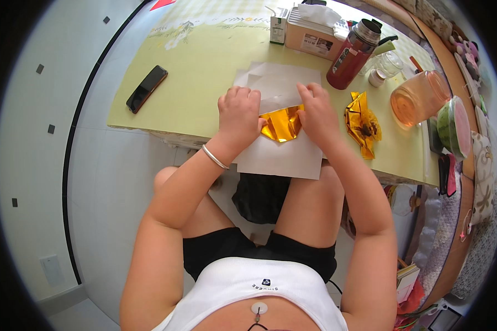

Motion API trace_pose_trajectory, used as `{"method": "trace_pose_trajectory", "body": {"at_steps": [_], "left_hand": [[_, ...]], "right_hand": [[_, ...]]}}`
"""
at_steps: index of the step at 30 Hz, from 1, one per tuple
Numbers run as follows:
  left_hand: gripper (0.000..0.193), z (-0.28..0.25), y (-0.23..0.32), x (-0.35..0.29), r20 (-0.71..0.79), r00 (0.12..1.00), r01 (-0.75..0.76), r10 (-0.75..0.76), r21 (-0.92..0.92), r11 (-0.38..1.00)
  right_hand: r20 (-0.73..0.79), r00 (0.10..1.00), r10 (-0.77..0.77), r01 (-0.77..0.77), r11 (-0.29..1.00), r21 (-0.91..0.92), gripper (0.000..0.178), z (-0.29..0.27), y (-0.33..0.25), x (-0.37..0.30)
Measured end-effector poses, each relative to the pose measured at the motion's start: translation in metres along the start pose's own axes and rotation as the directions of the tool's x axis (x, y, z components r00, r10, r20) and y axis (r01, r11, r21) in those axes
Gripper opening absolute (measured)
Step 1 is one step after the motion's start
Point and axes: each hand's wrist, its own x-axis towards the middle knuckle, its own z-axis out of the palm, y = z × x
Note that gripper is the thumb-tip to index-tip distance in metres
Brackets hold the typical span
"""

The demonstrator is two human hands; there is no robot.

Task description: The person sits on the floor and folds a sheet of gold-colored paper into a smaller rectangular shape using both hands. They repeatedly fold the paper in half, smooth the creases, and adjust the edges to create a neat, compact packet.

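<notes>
A piece of shiny gold foil paper (282, 124) lies over white paper sheets (281, 157) at the table's near edge. My left hand (239, 115) grips its left end between curled fingers and thumb. At the opposite end my right hand (317, 115) pinches the foil, its fingertips pressed near the upper right corner. The foil's lower edge is rounded and its surface shows creases. Just right of my right hand sits a second, crumpled gold foil piece (362, 124) gathered into a flower-like shape with a dark centre.
A phone (147, 89) rests on the yellow-green table (199, 66) at left. Behind stand a small carton (278, 27), a tissue box (313, 37) and a red thermos (352, 55). To the right are a glass jar (389, 64), a tilted-looking pitcher (419, 98) and a cut watermelon (451, 128).
</notes>
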Motion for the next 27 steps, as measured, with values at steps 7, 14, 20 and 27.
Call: {"method": "trace_pose_trajectory", "body": {"at_steps": [7,14,20,27], "left_hand": [[0.034,-0.002,0.001,0.011,0.166,0.985,-0.050,0.049,0.005,0.999],[0.033,0.024,0.007,-0.034,0.011,0.949,-0.313,0.314,0.102,0.944],[0.046,0.015,-0.009,-0.066,0.031,0.960,-0.280,0.278,0.129,0.951],[0.031,0.001,-0.006,-0.040,0.053,0.978,-0.206,0.203,0.045,0.978]], "right_hand": [[0.286,0.895,-0.343,0.380,0.921,-0.083,0.062,-0.014,0.003,0.030],[0.305,0.835,-0.458,0.493,0.869,-0.042,0.054,-0.011,0.003,-0.016],[0.210,0.923,-0.322,0.326,0.945,0.016,0.062,-0.006,0.039,-0.042],[0.168,0.943,-0.287,0.259,0.950,0.174,0.058,-0.027,0.029,-0.028]]}}
